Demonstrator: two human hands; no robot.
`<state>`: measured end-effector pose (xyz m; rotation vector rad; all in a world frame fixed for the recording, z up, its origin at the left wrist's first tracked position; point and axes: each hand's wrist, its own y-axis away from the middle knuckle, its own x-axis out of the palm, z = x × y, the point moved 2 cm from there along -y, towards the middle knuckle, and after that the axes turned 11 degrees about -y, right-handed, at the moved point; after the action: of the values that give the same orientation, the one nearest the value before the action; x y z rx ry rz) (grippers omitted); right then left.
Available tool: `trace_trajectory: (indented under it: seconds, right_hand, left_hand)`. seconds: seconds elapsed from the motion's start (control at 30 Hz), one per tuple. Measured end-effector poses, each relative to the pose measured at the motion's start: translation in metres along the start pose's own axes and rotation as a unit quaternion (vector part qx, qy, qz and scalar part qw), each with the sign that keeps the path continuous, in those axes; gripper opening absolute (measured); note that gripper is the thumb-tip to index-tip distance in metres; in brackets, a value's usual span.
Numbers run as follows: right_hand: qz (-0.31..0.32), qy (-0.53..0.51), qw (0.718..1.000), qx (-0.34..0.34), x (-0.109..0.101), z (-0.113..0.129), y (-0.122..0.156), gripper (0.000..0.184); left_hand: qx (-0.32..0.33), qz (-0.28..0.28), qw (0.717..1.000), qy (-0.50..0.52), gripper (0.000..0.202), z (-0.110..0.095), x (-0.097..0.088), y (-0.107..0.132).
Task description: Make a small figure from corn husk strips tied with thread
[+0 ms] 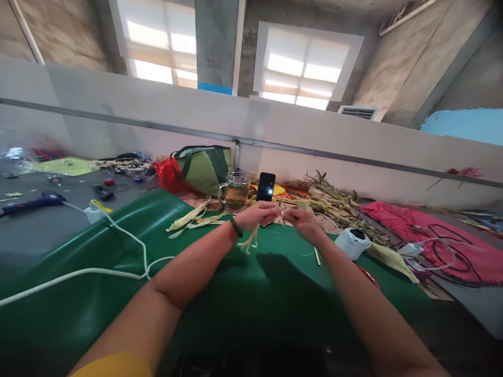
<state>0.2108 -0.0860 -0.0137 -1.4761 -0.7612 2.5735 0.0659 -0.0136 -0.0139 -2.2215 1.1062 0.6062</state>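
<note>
My left hand (259,214), with a dark beaded bracelet on its wrist, is closed on a bundle of pale dried husk strips (250,242). Their frayed ends hang below the palm. My right hand (303,221) is closed in a pinch close beside it, fingertips almost meeting. A thin pale bit shows between the hands, but what the right fingers hold is too small to make out. Under both hands lies a green mat (236,309). Pale corn husks (190,217) rest on it at the left, and a short pale strip (317,256) lies below my right hand.
Behind the hands stand a glass mug (237,189) and an upright phone (266,187). A white spool-like roll (352,244) sits at right, near dried stalks (334,201) and a pink cloth (424,235). A white cable (98,272) crosses the mat; a glue gun (37,203) lies left.
</note>
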Motion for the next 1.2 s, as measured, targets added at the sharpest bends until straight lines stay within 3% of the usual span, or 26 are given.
trace_trajectory:
  seconds: [0.07,0.1,0.2,0.23,0.33,0.37,0.43,0.5,0.53,0.57,0.63,0.73,0.87,0.97,1.1,1.2]
  right_hand:
    - [0.007,0.003,1.0,-0.005,0.002,-0.004,0.001,0.029]
    - [0.007,0.002,1.0,-0.007,0.003,-0.006,0.001,0.028]
    - [-0.01,-0.053,0.999,0.001,0.003,-0.006,-0.001,0.031]
    - [-0.016,-0.069,0.997,0.006,0.003,-0.005,-0.003,0.032]
    - [-0.025,-0.032,0.999,0.011,0.005,0.002,-0.008,0.027]
    - [-0.025,-0.017,0.999,0.01,0.005,0.003,-0.01,0.025]
    - [-0.005,-0.073,0.997,0.014,0.003,0.0,-0.015,0.024]
    - [0.01,-0.189,0.981,0.033,0.002,-0.008,-0.02,0.032]
    - [0.002,-0.229,0.972,0.043,0.003,-0.012,-0.023,0.037]
    - [-0.017,-0.262,0.963,0.05,0.005,-0.015,-0.026,0.04]
    - [-0.08,-0.303,0.948,0.054,0.016,-0.016,-0.032,0.039]
    - [-0.166,-0.318,0.932,0.061,0.039,-0.007,-0.036,0.032]
    - [-0.238,-0.35,0.901,0.097,0.058,0.003,-0.032,0.033]
    - [-0.256,-0.418,0.864,0.114,0.058,-0.003,-0.029,0.033]
    - [-0.219,-0.533,0.797,0.184,0.05,-0.018,-0.028,0.032]
    - [-0.195,-0.558,0.781,0.201,0.042,-0.023,-0.027,0.031]
  left_hand:
    - [-0.013,-0.075,0.997,-0.021,0.03,-0.001,-0.002,0.0]
    - [-0.01,-0.081,0.996,-0.04,0.03,-0.001,-0.001,0.0]
    - [0.018,-0.009,1.0,-0.006,0.027,-0.002,0.006,-0.001]
    - [0.014,-0.015,1.0,0.017,0.027,-0.001,0.007,-0.002]
    - [-0.035,-0.141,0.989,0.018,0.028,0.003,0.002,-0.001]
    - [-0.048,-0.157,0.986,-0.004,0.027,0.004,0.001,0.0]
    - [-0.05,-0.077,0.996,-0.012,0.025,0.004,0.0,0.001]
    - [-0.033,0.05,0.996,0.07,0.022,0.004,-0.001,0.002]
    - [-0.025,0.073,0.988,0.134,0.023,0.005,-0.002,0.002]
    - [-0.022,0.053,0.979,0.196,0.026,0.006,-0.005,0.001]
    - [-0.04,-0.066,0.962,0.262,0.029,0.013,-0.01,-0.003]
    - [-0.08,-0.216,0.954,0.191,0.023,0.025,-0.011,-0.007]
    - [-0.075,-0.279,0.953,0.089,0.019,0.029,-0.004,-0.011]
    - [-0.115,-0.235,0.952,0.157,0.021,0.029,0.004,-0.011]
    - [-0.178,-0.093,0.931,0.304,0.025,0.029,0.01,-0.008]
    - [-0.199,-0.004,0.919,0.341,0.034,0.028,0.007,-0.005]
